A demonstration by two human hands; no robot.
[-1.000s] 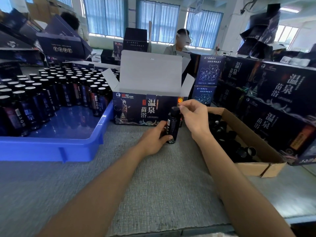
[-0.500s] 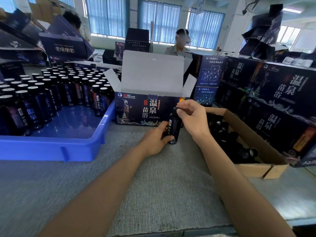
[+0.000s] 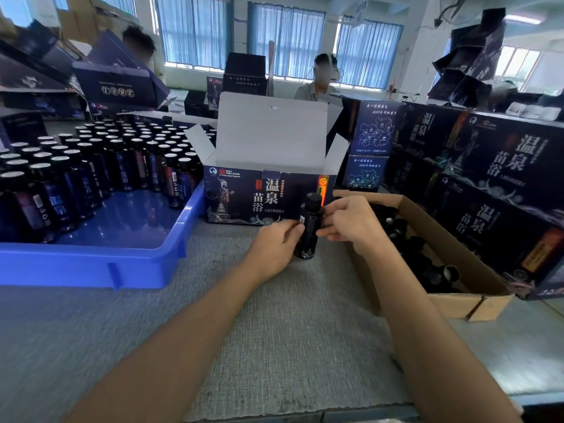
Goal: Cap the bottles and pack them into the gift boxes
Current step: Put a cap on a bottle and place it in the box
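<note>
Black glass bottle [image 3: 308, 230] stands upright on the grey mat [image 3: 290, 331], with the left hand [image 3: 274, 245] wrapped round its lower body and the right hand [image 3: 351, 222] pinching its upper side just under the black cap [image 3: 313, 200]. Just behind it sits the open gift box [image 3: 244, 203], between a blue tray [image 3: 91, 264] of bottles on the left and a cardboard box [image 3: 457, 300] of caps on the right.

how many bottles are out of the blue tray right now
1: a capped bottle, held between the left hand and right hand in front of the open box. Any bottles inside that box are hidden.
</note>
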